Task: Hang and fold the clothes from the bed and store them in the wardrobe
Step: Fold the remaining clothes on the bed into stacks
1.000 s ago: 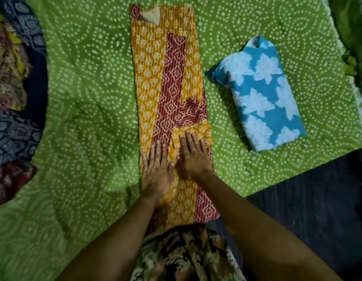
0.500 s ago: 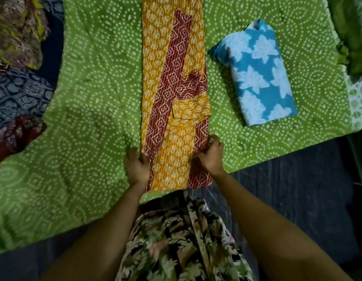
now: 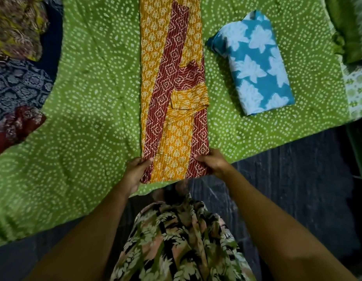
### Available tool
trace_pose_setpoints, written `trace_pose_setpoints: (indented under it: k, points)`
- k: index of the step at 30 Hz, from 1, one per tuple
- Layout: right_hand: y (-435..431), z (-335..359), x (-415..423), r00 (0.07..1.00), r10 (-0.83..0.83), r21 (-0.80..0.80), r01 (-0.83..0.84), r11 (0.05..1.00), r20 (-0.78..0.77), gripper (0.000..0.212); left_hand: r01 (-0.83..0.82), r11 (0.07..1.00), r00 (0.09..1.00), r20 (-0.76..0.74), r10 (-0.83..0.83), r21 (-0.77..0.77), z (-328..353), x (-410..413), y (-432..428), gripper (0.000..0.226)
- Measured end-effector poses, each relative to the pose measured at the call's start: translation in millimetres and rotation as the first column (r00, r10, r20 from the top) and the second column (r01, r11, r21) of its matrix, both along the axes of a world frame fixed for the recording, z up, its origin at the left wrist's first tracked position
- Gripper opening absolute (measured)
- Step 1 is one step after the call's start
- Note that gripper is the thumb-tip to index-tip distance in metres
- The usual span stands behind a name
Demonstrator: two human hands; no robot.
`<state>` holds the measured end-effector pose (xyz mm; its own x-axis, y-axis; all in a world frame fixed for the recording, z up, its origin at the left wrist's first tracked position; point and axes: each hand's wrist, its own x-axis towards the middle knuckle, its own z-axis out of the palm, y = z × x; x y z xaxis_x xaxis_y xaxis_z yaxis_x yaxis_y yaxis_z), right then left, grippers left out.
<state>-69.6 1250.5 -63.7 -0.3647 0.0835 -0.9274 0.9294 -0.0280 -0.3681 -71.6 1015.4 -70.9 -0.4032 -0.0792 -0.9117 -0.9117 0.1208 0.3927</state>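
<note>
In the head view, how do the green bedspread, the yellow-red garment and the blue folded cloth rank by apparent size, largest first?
1. green bedspread, by far the largest
2. yellow-red garment, its far end cut off by the top edge
3. blue folded cloth, clearly smaller

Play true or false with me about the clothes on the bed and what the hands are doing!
1. The left hand and the right hand each grip a near corner of the yellow and red garment. True.
2. The blue flowered cloth lies on top of the yellow and red garment. False: it lies apart from it, to its right, on the bedspread.
3. The blue flowered cloth is folded into a neat bundle. True.
4. The bedspread is plain white. False: it is green with white dotted rings.
5. A heap of dark patterned clothes lies at the left edge of the bed. True.
</note>
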Motion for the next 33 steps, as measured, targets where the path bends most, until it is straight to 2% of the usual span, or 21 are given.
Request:
trace_pose_setpoints:
  k: [3,7,11,15,17,24,26,27,29,31,33]
  points:
    - [-5,-4,15,0.996,-0.093,0.049,0.093,0.994,-0.001,0.034,-0.018,1.000,1.000,0.003,0.018,-0.013,-2,0,-1,0.074]
    - [-15,-9,30,0.972,-0.232,0.063,0.234,0.970,-0.038,0.034,-0.017,0.998,1.000,0.002,0.017,-0.052,-12,2,-2,0.066]
    - [-18,-5,32,0.953,-0.289,0.051,0.294,0.954,-0.089,0.032,-0.050,0.998,0.998,-0.029,0.049,-0.037,-12,4,-2,0.061]
    - [-22,0,42,0.925,-0.361,0.024,0.366,0.930,-0.116,0.017,-0.081,0.996,0.995,-0.067,0.080,-0.025,-7,12,-5,0.056]
    - [-25,3,51,0.921,-0.370,0.000,0.373,0.928,-0.119,0.003,-0.074,0.996,0.994,-0.078,0.071,-0.041,-1,17,-6,0.047]
    - [-25,-1,88,0.942,-0.333,0.002,0.334,0.943,-0.047,0.002,-0.028,0.994,0.999,0.021,0.031,-0.108,-10,54,-15,0.036]
    - [-22,2,93,0.941,-0.338,0.014,0.338,0.941,-0.005,0.012,-0.045,0.994,0.997,0.058,0.051,-0.102,-9,59,-17,0.049]
    - [-18,5,93,0.944,-0.330,0.006,0.330,0.944,0.010,0.021,-0.057,0.995,0.995,0.074,0.063,-0.080,-4,58,-18,0.052]
    - [-8,18,86,0.960,-0.278,-0.052,0.278,0.959,0.003,0.033,-0.067,0.998,0.996,0.068,0.066,0.005,7,51,-19,0.042]
    - [0,34,70,0.965,-0.256,-0.146,0.246,0.958,-0.055,0.023,-0.101,0.982,0.995,0.022,0.099,0.160,25,37,-22,0.028]
    - [5,49,47,0.960,-0.261,-0.198,0.237,0.951,-0.104,0.015,-0.173,0.906,0.977,-0.052,0.208,0.385,44,17,-25,0.032]
